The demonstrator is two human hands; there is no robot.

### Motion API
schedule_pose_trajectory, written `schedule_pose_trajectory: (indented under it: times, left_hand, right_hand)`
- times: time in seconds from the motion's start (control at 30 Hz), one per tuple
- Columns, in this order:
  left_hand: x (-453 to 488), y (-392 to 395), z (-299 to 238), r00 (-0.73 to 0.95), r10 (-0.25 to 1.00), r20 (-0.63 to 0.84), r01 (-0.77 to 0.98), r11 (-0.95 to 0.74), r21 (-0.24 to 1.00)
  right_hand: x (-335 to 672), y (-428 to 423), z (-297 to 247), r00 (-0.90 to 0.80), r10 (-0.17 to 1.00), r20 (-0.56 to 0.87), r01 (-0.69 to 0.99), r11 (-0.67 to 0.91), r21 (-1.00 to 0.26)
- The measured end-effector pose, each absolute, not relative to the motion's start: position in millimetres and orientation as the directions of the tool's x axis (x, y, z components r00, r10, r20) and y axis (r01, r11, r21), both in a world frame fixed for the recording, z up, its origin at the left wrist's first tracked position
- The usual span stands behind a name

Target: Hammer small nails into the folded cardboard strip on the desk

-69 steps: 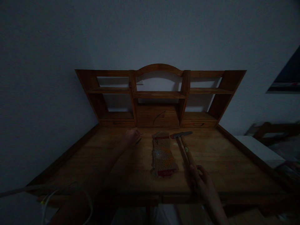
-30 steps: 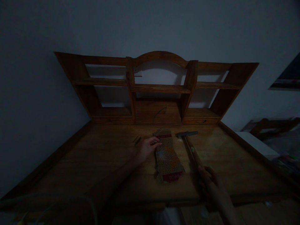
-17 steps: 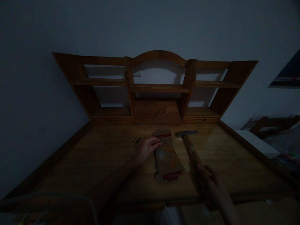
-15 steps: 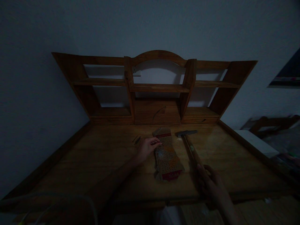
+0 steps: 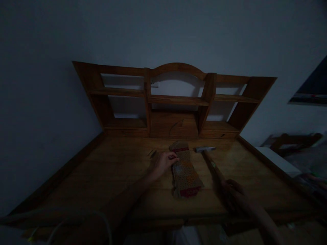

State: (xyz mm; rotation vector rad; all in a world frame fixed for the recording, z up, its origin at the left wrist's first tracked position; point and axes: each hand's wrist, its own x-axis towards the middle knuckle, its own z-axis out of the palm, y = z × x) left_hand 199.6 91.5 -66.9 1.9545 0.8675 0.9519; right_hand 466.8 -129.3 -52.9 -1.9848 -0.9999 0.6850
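Note:
The scene is very dark. A patterned orange packet with red bands [image 5: 186, 172] lies in the middle of a wooden desk [image 5: 120, 177]. My left hand [image 5: 165, 162] rests at the packet's left edge, fingers pinched against it near the top. My right hand [image 5: 231, 195] is wrapped round the wooden handle of a hammer [image 5: 211, 163], whose metal head lies on the desk beyond the packet's right side. A couple of thin dark nails [image 5: 152, 153] lie just left of my left hand.
A wooden hutch with shelves and an arched centre [image 5: 176, 98] stands at the back of the desk against a grey wall. Raised rails edge the desk's left and right sides. A pale cable [image 5: 102, 224] loops at the near left. Dim furniture sits at the right.
My left hand moved from the nails on the left over to the packet's edge and stayed there. The right hand kept hold of the hammer handle. The view shifted slightly.

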Motion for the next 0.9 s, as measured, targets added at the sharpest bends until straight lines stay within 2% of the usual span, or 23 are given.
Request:
schedule_pose_trajectory:
  times: [0.13, 0.2, 0.3, 0.37, 0.4, 0.47, 0.53, 0.57, 0.63, 0.77, 0.9]
  left_hand:
    - [197.5, 90.9, -64.5, 0.486, 0.804, 0.342, 0.267, -0.510, 0.818]
    - [196.4, 91.3, -63.9, 0.480, 0.792, 0.378, 0.269, -0.543, 0.795]
    - [196.1, 93.1, -65.8, 0.470, 0.786, 0.401, 0.282, -0.564, 0.776]
    - [196.7, 95.0, -69.0, 0.472, 0.786, 0.399, 0.286, -0.564, 0.775]
    - [197.0, 95.9, -70.8, 0.474, 0.784, 0.400, 0.280, -0.565, 0.776]
    - [197.4, 97.0, -73.1, 0.476, 0.780, 0.407, 0.263, -0.567, 0.781]
    - [196.8, 96.3, -72.7, 0.468, 0.780, 0.414, 0.254, -0.568, 0.783]
    - [196.3, 95.4, -71.4, 0.465, 0.781, 0.417, 0.258, -0.570, 0.780]
    - [194.9, 92.9, -67.3, 0.469, 0.778, 0.418, 0.275, -0.578, 0.768]
    - [194.2, 89.7, -61.6, 0.473, 0.783, 0.405, 0.280, -0.569, 0.773]
    - [195.7, 90.5, -62.8, 0.459, 0.789, 0.408, 0.282, -0.564, 0.776]
  right_hand:
    - [458.2, -129.8, -51.5, 0.561, 0.817, -0.137, 0.296, -0.352, -0.888]
    - [449.9, -133.5, -50.3, 0.573, 0.813, -0.102, 0.334, -0.345, -0.877]
    - [445.5, -142.8, -45.8, 0.575, 0.818, 0.007, 0.493, -0.340, -0.801]
    - [449.9, -150.0, -40.0, 0.571, 0.811, 0.125, 0.655, -0.359, -0.665]
    - [453.3, -153.4, -36.2, 0.555, 0.811, 0.182, 0.740, -0.382, -0.555]
    - [459.0, -158.8, -27.6, 0.493, 0.827, 0.271, 0.865, -0.436, -0.248]
    - [459.7, -161.8, -19.6, 0.423, 0.846, 0.326, 0.891, -0.454, 0.022]
    - [457.7, -162.2, -16.5, 0.387, 0.857, 0.340, 0.891, -0.442, 0.100]
    - [451.0, -161.3, -12.6, 0.339, 0.872, 0.354, 0.895, -0.415, 0.163]
    - [442.1, -155.6, -13.8, 0.324, 0.863, 0.387, 0.892, -0.415, 0.181]
    - [446.1, -150.7, -20.3, 0.209, 0.831, 0.516, 0.922, -0.344, 0.180]
